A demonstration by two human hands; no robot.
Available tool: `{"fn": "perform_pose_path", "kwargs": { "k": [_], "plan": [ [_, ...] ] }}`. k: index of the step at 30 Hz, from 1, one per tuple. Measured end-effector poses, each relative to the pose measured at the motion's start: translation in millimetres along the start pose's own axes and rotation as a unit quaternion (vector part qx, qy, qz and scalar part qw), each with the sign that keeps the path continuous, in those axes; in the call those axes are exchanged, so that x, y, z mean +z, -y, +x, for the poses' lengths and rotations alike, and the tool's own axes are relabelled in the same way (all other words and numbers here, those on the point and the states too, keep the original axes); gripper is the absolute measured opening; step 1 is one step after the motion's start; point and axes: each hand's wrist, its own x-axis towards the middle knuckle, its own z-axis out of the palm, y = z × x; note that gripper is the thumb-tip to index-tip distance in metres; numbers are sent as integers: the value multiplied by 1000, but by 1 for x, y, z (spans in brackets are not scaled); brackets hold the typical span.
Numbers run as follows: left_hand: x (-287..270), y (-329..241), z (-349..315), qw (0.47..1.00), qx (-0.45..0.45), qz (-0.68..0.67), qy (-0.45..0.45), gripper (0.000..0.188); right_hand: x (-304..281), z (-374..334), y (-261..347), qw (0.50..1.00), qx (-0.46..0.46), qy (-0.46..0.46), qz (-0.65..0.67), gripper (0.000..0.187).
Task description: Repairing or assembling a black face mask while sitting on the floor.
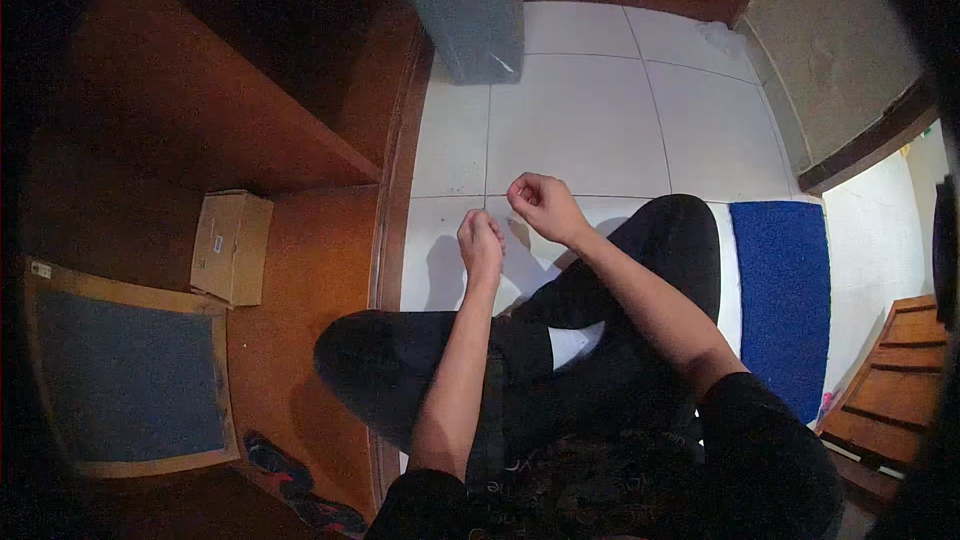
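Observation:
Both my hands are raised over the white tiled floor (575, 125), in front of my crossed legs. My left hand (482, 242) is closed, its fingers curled in and its thumb side facing up. Close to its right and slightly farther off, my right hand (546, 208) is bent into a pinch, thumb and forefinger together. A small gap separates the two hands. Anything held in either is too small or too hidden to make out. A pale patch (576, 344) shows between my dark-clad legs, and I cannot tell what it is.
A grey bin (470, 25) stands at the far side. To the left, a wooden cabinet holds a cardboard box (232, 248), a framed dark board (135, 375) and dark footwear with red parts (300, 485). On the right lie a blue mat (782, 305) and a slatted wooden piece (895, 390).

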Motion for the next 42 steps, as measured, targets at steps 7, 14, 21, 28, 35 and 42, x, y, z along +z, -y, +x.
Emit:
{"fn": "perform_pose_path", "kwargs": {
  "k": [7,14,21,28,35,42],
  "plan": [
    [2,-6,-2,995,-57,-69,-34,24,1,5,-18,997,27,-38,55,21],
    [2,-4,0,997,-33,-62,-40,25,0,6,-21,998,35,-16,49,26],
    [-3,-5,2,996,-33,-74,-34,26,1,2,-28,974,32,132,-179,30],
    [-5,5,9,991,-8,-117,-64,22,7,13,-42,916,5,291,-276,27],
    [-10,3,11,988,29,-105,-111,26,-50,150,97,969,-210,59,-115,22],
    [0,0,6,998,3,-53,-45,26,-85,182,98,985,-161,-57,-38,37]
  ]
}}
